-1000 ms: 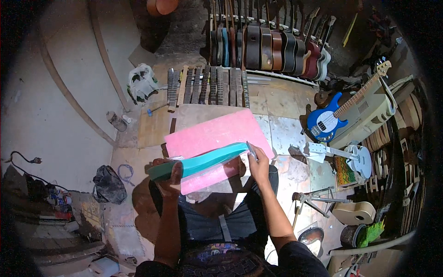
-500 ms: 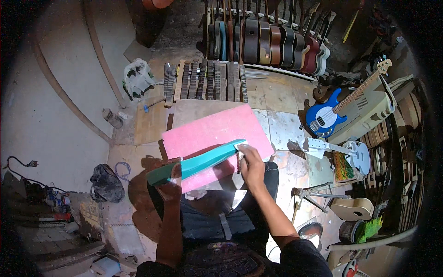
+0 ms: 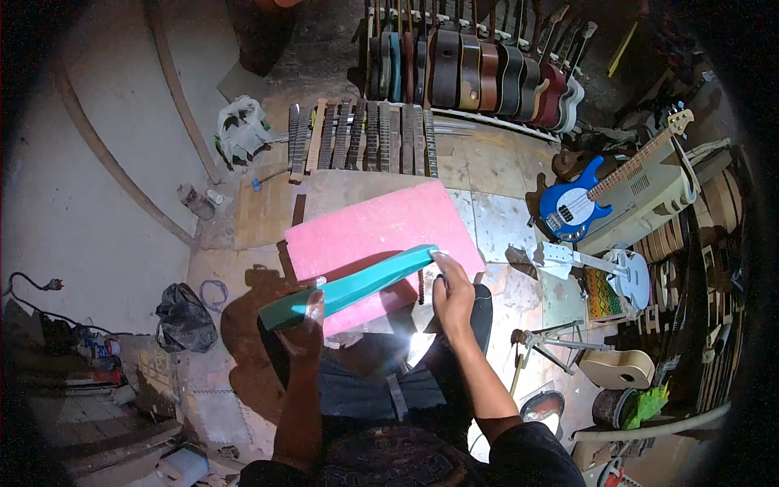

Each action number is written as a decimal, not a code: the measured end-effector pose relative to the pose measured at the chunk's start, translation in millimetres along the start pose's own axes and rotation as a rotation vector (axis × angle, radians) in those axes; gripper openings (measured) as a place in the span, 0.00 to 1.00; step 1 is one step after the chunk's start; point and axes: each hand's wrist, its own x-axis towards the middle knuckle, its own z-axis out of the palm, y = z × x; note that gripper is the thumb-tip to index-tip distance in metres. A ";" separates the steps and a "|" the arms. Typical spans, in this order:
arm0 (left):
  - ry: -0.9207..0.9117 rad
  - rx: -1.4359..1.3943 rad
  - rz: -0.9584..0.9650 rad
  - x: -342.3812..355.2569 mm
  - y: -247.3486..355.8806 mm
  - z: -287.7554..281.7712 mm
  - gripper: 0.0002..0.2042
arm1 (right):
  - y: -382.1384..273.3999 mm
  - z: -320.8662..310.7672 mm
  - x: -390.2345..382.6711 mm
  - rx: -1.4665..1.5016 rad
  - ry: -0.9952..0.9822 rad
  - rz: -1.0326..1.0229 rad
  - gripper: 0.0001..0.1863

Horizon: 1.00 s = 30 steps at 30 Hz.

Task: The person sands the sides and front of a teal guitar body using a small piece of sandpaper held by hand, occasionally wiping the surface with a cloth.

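A long teal piece (image 3: 369, 280) with a gently curved edge is held in front of me, tilted up toward the right. I cannot tell exactly what it is. My left hand (image 3: 304, 331) grips its wider, shaded left end, thumb on the near face. At the narrower right end, my right hand (image 3: 454, 299) pinches the tip between thumb and fingers. Beneath the piece lies a flat pink board (image 3: 377, 215), partly covered by it and by its shadow. The board's near edge is close to my lap.
Several guitar necks (image 3: 357, 138) lie in a row beyond the board. Hanging guitars (image 3: 487, 77) line a rack at the back. To the right are a blue bass guitar (image 3: 572, 199), a white guitar (image 3: 629, 276) and an unfinished guitar body (image 3: 617, 368). A dark bag (image 3: 187, 316) sits at left.
The teal piece has shifted slightly to the right and turned a little. My right hand has moved right and slightly down with its end; my left hand keeps its grip.
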 end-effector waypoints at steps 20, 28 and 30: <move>0.051 -0.155 -0.279 -21.9 6.3 6.2 0.22 | -11.3 -7.4 0.5 -0.050 -0.051 0.001 0.24; 0.069 -0.567 -0.442 -4.7 49.0 -8.5 0.19 | -17.6 -5.9 -2.8 -0.008 -0.044 0.005 0.24; 0.078 -0.674 -0.364 -4.7 49.7 -2.3 0.19 | 6.0 -8.7 5.1 0.019 0.018 0.062 0.23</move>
